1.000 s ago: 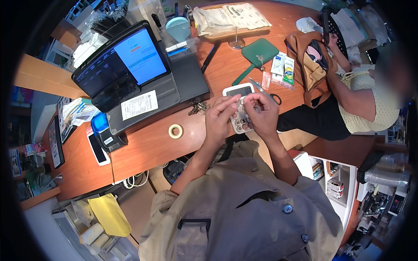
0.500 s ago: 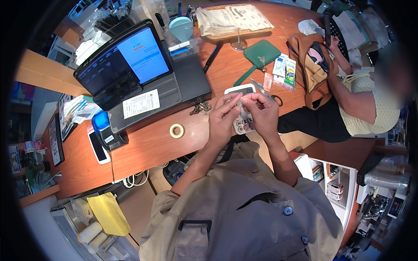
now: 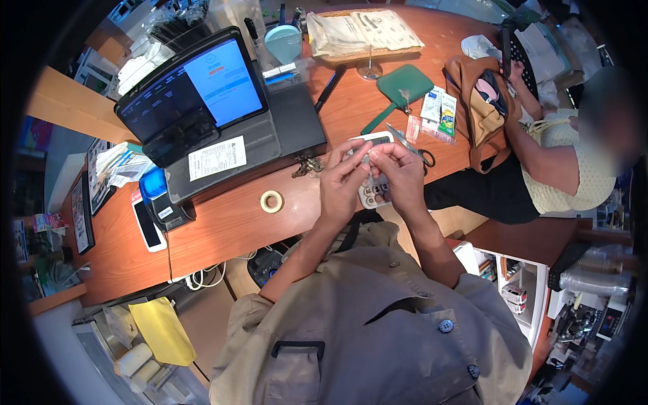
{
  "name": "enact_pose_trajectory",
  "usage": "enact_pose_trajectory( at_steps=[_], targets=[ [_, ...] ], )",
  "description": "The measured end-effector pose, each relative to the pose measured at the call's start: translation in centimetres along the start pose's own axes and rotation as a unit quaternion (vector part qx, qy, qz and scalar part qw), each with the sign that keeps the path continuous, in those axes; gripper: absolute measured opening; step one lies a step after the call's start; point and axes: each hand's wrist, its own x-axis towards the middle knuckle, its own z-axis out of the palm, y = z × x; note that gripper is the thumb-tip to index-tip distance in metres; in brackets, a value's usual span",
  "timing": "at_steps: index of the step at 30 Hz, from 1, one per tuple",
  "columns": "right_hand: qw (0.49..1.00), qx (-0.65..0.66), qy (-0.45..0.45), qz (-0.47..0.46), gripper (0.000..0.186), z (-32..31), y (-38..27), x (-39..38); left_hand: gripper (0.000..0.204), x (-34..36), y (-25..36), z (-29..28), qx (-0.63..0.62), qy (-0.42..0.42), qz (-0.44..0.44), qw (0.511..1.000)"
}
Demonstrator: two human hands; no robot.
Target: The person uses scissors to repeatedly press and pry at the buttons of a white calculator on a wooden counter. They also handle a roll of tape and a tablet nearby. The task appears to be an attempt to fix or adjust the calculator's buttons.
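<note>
Head view — both hands raised together above the wooden counter (image 3: pixel 229 229), just over a white calculator (image 3: pixel 372 192) at about 12 o'clock from the chest. Left hand (image 3: pixel 342 185) and right hand (image 3: pixel 399 177) pinched narrow, fingertips meeting on a small pale item (image 3: pixel 365 156) — possibly a slip or a little packet, too small to tell. Scissors (image 3: pixel 417 150) just at 2 o'clock of the right hand; tape roll (image 3: pixel 271 201) at 9 o'clock, well apart; tablet screen (image 3: pixel 196 91) at 10 o'clock; green wallet (image 3: pixel 403 85) at 12 o'clock; another person's arm (image 3: pixel 540 152) at 3 o'clock.

Likely very light, thin and easily bent or dropped; best pinched at opposite edges with fingertips only.

Against the frame a second back: same pinch, hands much where they were, fingers drawn slightly closer over the calculator.
</note>
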Motion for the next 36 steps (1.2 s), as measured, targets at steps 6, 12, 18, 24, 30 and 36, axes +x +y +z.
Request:
enact_pose_trajectory(
  at_steps=[6, 12, 18, 24, 30, 36],
  targets=[
    [0.999, -0.025, 0.031, 0.008, 0.015, 0.5, 0.3, 0.2, 0.042, -0.2, 0.6, -0.2, 0.091, 0.003, 0.000, 0.996],
    [1.000, 0.013, 0.013, 0.014, 0.019, -0.1, 0.8, 0.2, 0.043, 0.0, 0.4, -0.2, 0.166, 0.010, 0.110, 0.980],
    [0.990, 0.106, -0.029, 0.090, 0.017, -0.4, 2.4, 0.7, 0.038, 0.4, 0.3, -0.9, 0.204, -0.009, 0.087, 0.975],
    [0.991, 0.113, -0.047, 0.056, 0.017, -0.7, 2.2, 0.8, 0.039, 0.5, 0.6, -0.9, 0.231, -0.025, 0.068, 0.970],
    [0.995, 0.067, -0.055, 0.045, 0.017, -0.5, 1.6, 0.6, 0.032, 0.9, 1.0, -1.0, 0.275, -0.006, 0.126, 0.953],
    [0.992, -0.007, -0.115, 0.054, 0.017, -1.0, 0.9, 0.7, 0.018, 1.4, 2.4, -2.1, 0.295, -0.027, 0.137, 0.945]
  ],
)
